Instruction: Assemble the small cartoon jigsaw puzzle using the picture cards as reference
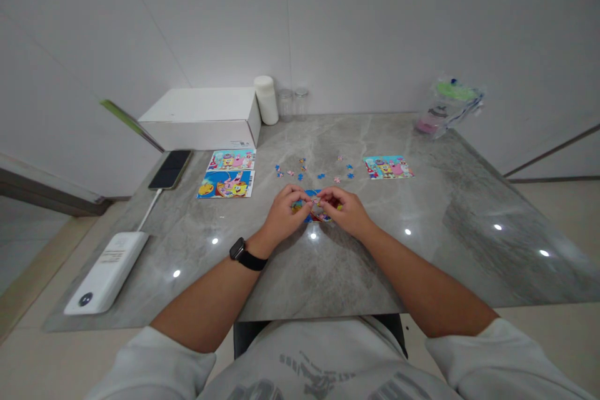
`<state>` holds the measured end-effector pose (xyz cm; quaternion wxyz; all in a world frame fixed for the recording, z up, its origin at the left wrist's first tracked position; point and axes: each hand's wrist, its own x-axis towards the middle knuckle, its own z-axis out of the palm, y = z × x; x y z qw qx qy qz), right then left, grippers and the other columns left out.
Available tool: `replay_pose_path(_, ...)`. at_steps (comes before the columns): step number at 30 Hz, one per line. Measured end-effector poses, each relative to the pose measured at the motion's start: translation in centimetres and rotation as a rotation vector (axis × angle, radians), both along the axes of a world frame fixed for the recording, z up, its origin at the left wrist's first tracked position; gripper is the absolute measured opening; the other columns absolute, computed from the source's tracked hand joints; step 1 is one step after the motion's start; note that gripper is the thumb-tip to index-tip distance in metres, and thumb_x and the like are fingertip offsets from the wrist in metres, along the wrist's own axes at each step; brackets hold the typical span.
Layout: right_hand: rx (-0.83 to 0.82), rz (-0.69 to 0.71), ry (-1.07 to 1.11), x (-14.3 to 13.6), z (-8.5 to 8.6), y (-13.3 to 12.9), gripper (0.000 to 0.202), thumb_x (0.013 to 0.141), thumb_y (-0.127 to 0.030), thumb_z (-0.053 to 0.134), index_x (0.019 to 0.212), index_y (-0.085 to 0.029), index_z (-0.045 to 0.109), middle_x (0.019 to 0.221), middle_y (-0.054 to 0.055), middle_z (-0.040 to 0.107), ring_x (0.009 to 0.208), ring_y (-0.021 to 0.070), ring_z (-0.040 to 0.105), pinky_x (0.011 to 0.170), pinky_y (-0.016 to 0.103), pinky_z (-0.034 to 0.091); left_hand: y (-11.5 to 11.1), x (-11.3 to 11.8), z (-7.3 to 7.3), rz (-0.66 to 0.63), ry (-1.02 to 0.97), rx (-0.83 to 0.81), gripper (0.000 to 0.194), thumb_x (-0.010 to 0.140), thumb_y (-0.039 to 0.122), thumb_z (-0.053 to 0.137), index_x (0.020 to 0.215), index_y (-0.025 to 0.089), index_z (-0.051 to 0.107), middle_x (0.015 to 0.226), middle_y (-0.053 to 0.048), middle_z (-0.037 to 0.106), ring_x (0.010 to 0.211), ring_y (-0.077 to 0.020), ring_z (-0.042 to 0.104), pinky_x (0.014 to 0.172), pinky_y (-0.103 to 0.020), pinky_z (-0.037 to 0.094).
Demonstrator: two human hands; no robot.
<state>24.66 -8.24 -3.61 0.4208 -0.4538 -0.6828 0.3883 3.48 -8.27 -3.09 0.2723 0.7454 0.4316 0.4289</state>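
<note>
The grey marbled table (356, 281) spreads out all round the person's hands, a white box (201, 109) standing well beyond them to the left and a white power bank (110, 269) lying left of them, nearer the body. The left hand (287, 212) and right hand (347, 211) curl toward each other, thumbs and fingertips drawn close, though I can't tell whether either pinches a piece. Picture cards (227, 184) lie off to the left, another card (389, 167) off to the right, the small puzzle (315, 216) right beneath both hands, and loose pieces (321, 176) just beyond them.
</note>
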Motion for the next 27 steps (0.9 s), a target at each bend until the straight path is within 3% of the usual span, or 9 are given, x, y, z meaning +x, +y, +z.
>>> replay_pose_path(16, 0.020, 0.105, -0.070, 0.29, 0.18, -0.21, 0.027, 0.092, -0.032, 0.065, 0.116, -0.022, 0.073, 0.090, 0.003, 0.079, 0.074, 0.0171, 0.070, 0.070, 0.030, 0.052, 0.10, -0.01, -0.23, 0.002, 0.004, -0.043, 0.011, 0.098, 0.028, 0.064, 0.094, 0.021, 0.072, 0.106, -0.005, 0.065, 0.104, -0.0190, 0.065, 0.100, -0.036, 0.053)
replay_pose_path(21, 0.059, 0.100, -0.086, 0.56, 0.57, -0.11, 0.026, 0.099, -0.028, 0.053, 0.110, -0.022, 0.076, 0.093, 0.003, 0.078, 0.084, 0.0173, 0.071, 0.076, 0.029, 0.053, 0.12, -0.04, -0.24, 0.002, 0.025, -0.041, 0.011, 0.098, 0.027, 0.064, 0.093, 0.022, 0.073, 0.105, -0.005, 0.065, 0.104, -0.0190, 0.065, 0.099, -0.036, 0.053)
replay_pose_path(27, 0.140, 0.068, -0.182, 0.35, 0.30, 0.11, 0.015, 0.093, -0.029, 0.064, 0.099, -0.021, 0.076, 0.087, 0.002, 0.075, 0.071, 0.0151, 0.063, 0.069, 0.027, 0.048, 0.03, 0.12, -0.29, -0.017, 0.060, -0.008, 0.011, 0.097, 0.027, 0.067, 0.090, 0.022, 0.073, 0.104, -0.005, 0.066, 0.102, -0.0199, 0.066, 0.098, -0.038, 0.054)
